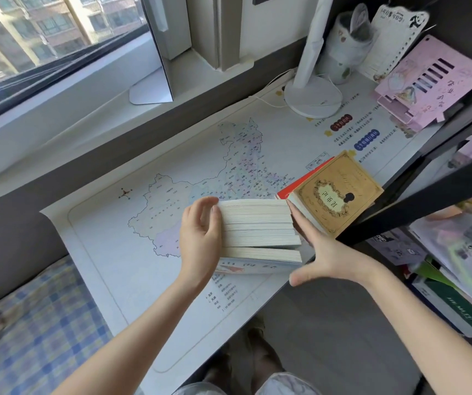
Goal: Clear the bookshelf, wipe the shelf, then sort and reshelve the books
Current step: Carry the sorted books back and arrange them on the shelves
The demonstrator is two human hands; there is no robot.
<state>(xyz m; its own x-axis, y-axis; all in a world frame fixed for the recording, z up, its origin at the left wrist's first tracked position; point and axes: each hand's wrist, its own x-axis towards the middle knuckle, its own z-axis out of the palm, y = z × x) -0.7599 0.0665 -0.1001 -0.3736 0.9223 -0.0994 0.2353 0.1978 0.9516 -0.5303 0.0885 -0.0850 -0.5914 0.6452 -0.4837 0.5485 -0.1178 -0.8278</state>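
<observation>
One stack of books lay on the map-covered surface. The left hand gripped its left end, fingers curled; the right hand pressed straight-fingered against its right end. One tan book, atop a red book, lay just beside.

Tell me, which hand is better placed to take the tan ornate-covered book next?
Right. The right hand lies open just beside the tan ornate-covered book; the left hand holds the far end of the white-edged book stack.
</observation>
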